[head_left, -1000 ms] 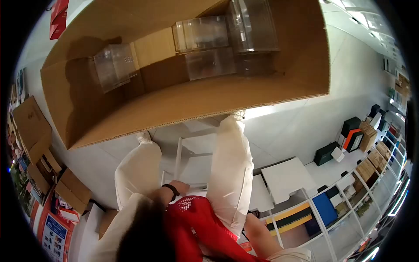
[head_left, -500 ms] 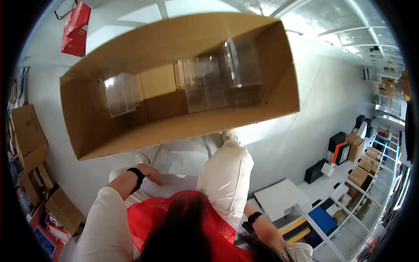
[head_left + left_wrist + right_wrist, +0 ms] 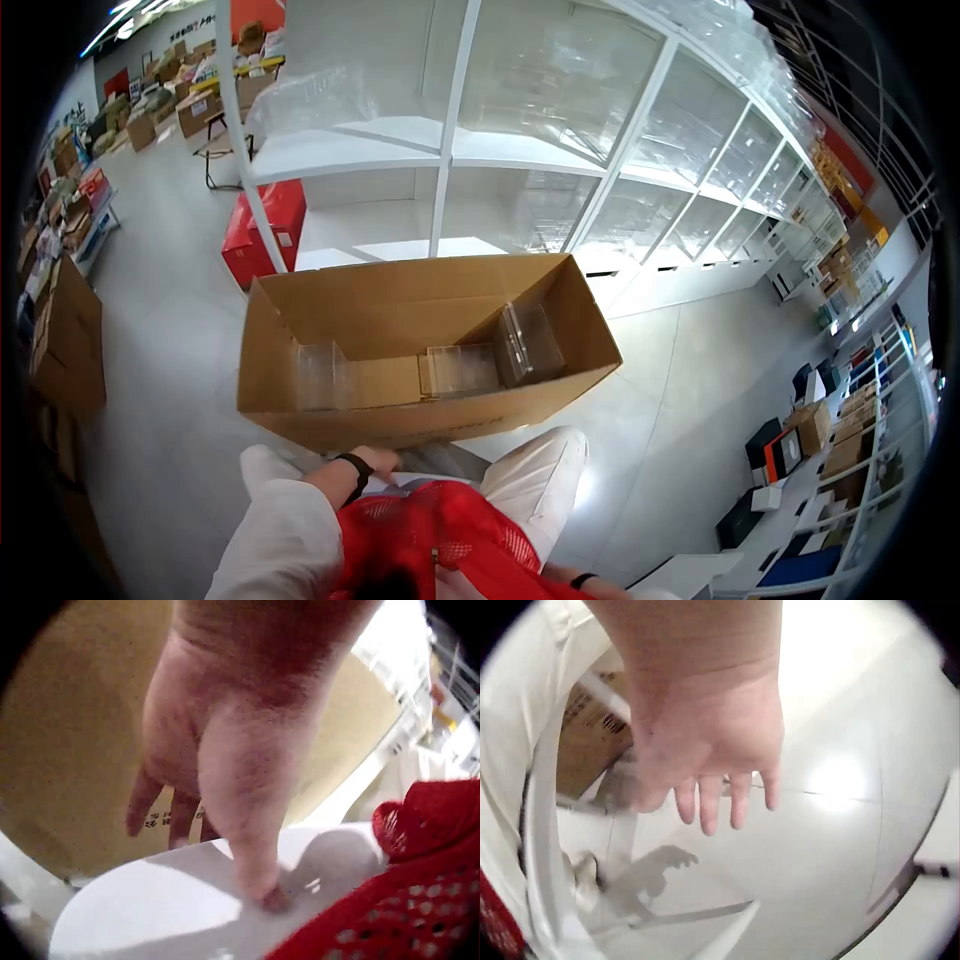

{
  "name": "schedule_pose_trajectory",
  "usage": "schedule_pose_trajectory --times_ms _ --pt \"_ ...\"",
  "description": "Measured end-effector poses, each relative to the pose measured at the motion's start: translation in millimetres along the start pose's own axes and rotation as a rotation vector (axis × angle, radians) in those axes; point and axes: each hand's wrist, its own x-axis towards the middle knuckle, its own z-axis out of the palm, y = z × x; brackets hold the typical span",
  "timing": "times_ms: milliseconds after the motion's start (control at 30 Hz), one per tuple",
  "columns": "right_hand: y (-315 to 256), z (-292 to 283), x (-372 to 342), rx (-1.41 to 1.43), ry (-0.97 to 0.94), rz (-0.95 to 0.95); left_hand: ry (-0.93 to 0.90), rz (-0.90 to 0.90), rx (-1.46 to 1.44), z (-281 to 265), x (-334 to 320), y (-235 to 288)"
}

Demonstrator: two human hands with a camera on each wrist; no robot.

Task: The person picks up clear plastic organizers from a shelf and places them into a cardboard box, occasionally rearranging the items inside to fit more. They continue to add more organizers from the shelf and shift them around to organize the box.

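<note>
My left hand (image 3: 378, 462) is between my legs, beside the near wall of a large cardboard box (image 3: 410, 285). In the left wrist view, the thumb of this left hand (image 3: 232, 742) touches the top of a white seat (image 3: 150, 900), and its loosely straight fingers reach down past the seat's edge. My right hand (image 3: 712, 735) hangs with straight, spread fingers over the floor beside my leg, holding nothing. Inside the box are clear plastic containers: one (image 3: 322, 375) at the left, another (image 3: 465, 370) near the middle, and a taller one (image 3: 530, 345) at the right.
White shelving (image 3: 350, 150) holding clear plastic pieces stands beyond the box. A red box (image 3: 265, 230) sits by its left post. Brown cartons (image 3: 70, 335) line the left side; dark boxes (image 3: 745, 515) stand on the right.
My view has tilted up and forward, so the cardboard box appears lower and smaller and the shelving shows. My left hand stays by the seat between my legs. The containers remain in the box.
</note>
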Motion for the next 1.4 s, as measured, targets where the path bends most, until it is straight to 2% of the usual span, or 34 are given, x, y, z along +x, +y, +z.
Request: schedule_pose_trajectory --times_ms 33,133,167,200,233,267,300,400,467,500,567,633,733,767,1167,1400 --pt "4.3 20.6 -11.1 0.052 0.064 -0.072 0.145 0.019 -0.097 -17.2 -18.0 19.2" --pt "-22.9 -35.8 -18.9 -0.38 -0.011 -0.148 0.443 0.084 -0.252 -89.9 -87.4 76.1" --pt "44.6 -19.1 27.6 0.082 0.043 0.259 0.521 0.085 -0.363 -112.4 -116.7 106.8" --pt "54.9 -35.0 26.2 -0.012 0.105 0.191 0.625 0.144 -0.451 -135.9 -146.9 139.9" --pt "31.1 -56.1 19.4 0.15 0.192 0.44 0.733 0.207 -0.535 -157.0 -178.6 172.7" --pt "69.5 -66.4 21.6 0.197 0.23 0.118 0.844 0.431 -0.491 -173.2 -209.2 200.8" --pt "26.8 -90.9 11.3 0.295 0.312 0.378 0.949 0.658 -0.434 -183.8 -239.9 228.5" --pt "45.9 -129.6 23.9 0.351 0.568 0.296 1.052 1.162 -0.519 -189.2 -329.3 313.3" --pt "26.3 -147.9 27.5 0.361 0.681 0.278 1.076 1.513 -0.662 -176.4 -358.0 361.0" --pt "9.6 -148.2 22.3 0.373 0.719 0.266 1.027 1.651 -0.692 -169.3 -366.4 375.3" --pt "-0.4 -143.7 24.9 0.374 0.671 0.247 0.946 1.787 -0.697 -164.0 -375.0 388.0" --pt "13.5 -132.1 36.3 0.261 0.532 0.293 0.879 1.849 -0.69 -162.1 -379.2 391.5" --pt "40.4 -111.8 46.6 0.146 0.203 0.471 0.802 1.877 -0.691 -164.7 -377.0 388.1" --pt "44.4 -108.9 53.4 0.114 0.166 0.482 0.781 1.88 -0.686 -166.1 -375.6 386.1" --pt "29.1 -114.2 103.0 0.157 0.304 0.404 0.587 1.897 -0.71 -194.3 -344.9 377.3" --pt "65.6 -79.2 95.0 0.158 0.275 0.413 0.511 1.888 -0.742 -209.0 -340.6 373.9"
